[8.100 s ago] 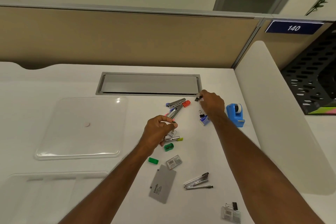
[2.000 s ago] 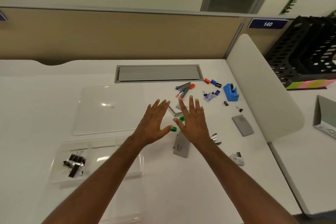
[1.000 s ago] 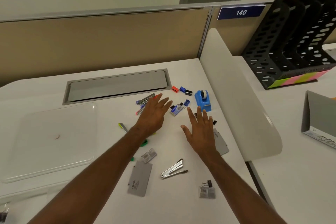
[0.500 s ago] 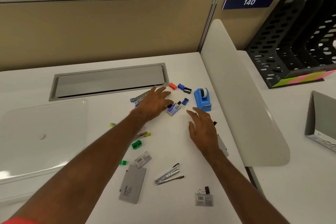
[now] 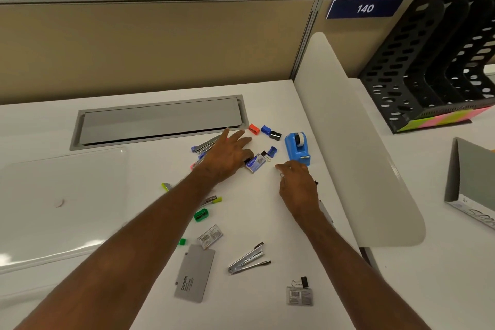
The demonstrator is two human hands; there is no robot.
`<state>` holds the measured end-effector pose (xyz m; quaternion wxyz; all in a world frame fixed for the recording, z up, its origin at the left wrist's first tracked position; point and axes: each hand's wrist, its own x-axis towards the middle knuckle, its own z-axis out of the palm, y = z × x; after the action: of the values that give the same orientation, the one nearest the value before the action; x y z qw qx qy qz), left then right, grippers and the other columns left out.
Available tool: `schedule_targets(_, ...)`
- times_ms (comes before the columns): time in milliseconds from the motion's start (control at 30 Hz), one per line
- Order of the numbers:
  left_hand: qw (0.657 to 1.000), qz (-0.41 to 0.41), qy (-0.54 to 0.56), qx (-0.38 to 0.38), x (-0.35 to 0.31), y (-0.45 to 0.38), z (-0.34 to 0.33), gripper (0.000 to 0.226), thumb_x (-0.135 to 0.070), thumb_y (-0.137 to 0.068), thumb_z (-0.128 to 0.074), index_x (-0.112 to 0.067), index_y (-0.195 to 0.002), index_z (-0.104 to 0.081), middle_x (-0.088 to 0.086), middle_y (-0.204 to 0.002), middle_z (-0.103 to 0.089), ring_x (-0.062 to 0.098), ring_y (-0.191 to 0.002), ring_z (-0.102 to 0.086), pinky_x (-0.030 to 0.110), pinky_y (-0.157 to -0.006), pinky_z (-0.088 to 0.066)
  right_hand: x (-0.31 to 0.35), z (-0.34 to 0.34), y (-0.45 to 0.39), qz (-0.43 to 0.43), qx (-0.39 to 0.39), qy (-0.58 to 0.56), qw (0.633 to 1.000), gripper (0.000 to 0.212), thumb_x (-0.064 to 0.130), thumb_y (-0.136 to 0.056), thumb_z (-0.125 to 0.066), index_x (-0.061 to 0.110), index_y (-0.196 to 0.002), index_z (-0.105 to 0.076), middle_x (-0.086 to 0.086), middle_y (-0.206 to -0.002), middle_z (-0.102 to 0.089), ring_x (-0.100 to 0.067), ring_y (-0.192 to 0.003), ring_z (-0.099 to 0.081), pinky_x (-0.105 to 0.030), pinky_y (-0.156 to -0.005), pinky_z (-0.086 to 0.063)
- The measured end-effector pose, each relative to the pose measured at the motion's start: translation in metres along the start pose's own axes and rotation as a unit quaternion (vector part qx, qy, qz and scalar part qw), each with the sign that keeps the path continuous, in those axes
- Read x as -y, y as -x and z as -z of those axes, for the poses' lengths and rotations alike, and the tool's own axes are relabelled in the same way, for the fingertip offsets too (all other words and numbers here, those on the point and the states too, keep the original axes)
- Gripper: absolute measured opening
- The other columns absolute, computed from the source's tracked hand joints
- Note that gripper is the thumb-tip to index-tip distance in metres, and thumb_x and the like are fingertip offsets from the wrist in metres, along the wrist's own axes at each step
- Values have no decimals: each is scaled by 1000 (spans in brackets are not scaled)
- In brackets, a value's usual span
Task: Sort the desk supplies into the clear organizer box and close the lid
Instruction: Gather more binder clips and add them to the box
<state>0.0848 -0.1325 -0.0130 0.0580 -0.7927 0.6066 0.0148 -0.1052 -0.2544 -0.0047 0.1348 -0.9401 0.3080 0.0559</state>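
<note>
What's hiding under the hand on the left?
Under the left hand peek a stapler and pink and blue marker ends. The rest of them is covered, so anything else beneath cannot be seen.

The left hand hides part of the pens.
</note>
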Motion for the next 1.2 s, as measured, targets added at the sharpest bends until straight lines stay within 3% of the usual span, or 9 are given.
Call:
schedule_targets(233,997,43,64,-29,0,8,3,28,-44,-94,-59,-30,-117,-64,2,-153,-42,25,-148,-23,54,-120,-5,1,5,-11,2,20,-30,999,37,9,-98,-54,14,-135,-56,-8,-134,-55,-23,-126,-48,-31,-107,-42)
schedule_targets(333,963,104,208,-137,-3,22,8,21,-39,-89,-64,-27,-107,-66,-2,-134,-60,22,-133,-46,45,-118,-23,4,8,-8,-26,-52,-213,975,24,12,-97,-59,9,-120,-67,-9,-121,-65,-23,-112,-61,-32,-102,-47)
schedule_targets(400,898,163,357,-198,-7,30,13,16,-32,-88,-67,-24,-102,-68,-6,-112,-70,13,-108,-61,36,-101,-45,8,11,-4,-101,-91,-423,896,17,11,-94,-64,11,-109,-72,-8,-111,-70,-23,-98,-68,-33,-87,-57)
schedule_targets(533,711,222,640,-189,-18,33,25,11,-12,-94,-62,-13,-105,-64,0,-99,-76,17,-81,-72,36,-70,-61,10,22,-5,-215,-34,-793,569,22,15,-94,-63,5,-110,-73,-11,-94,-72,-21,-81,-70,-33,-69,-58)
schedule_targets(633,618,222,737,-161,-21,30,30,16,-6,-99,-50,-6,-110,-61,9,-98,-75,29,-72,-70,39,-60,-60,5,23,-4,-205,-32,-847,489,30,25,-99,-52,5,-113,-71,-8,-85,-70,-15,-69,-64,-29,-67,-54)
schedule_targets(767,536,238,806,-82,-24,20,36,26,-2,-96,-36,-9,-102,-61,13,-76,-59,28,-65,-62,41,-58,-60,-5,31,2,-187,-92,-792,574,26,26,-98,-53,11,-97,-74,0,-64,-53,-12,-52,-44,-24,-48,-37)
schedule_targets(1000,565,277,776,-45,-24,-12,46,17,-15,-95,-42,-13,-79,-46,1,-59,-37,15,-44,-39,28,-46,-48,-38,44,18,-143,-220,-515,816,19,17,-93,-56,18,-89,-75,12,-50,-48,-7,-43,-37,-16,-39,-34)
schedule_targets(1100,558,316,765,-68,-24,-30,50,21,-13,-96,-40,-11,-77,-50,2,-54,-39,14,-37,-42,28,-44,-50,-50,41,21,-156,-201,-376,891,16,20,-94,-59,23,-88,-73,10,-58,-61,-2,-46,-51,-11,-44,-34)
schedule_targets(1200,594,315,737,-70,-26,-44,49,20,-5,-95,-42,-4,-91,-61,7,-57,-51,15,-38,-49,31,-46,-55,-59,36,25,-185,-174,-232,939,10,28,-94,-60,30,-90,-68,13,-66,-63,-5,-59,-58,-19,-50,-37)
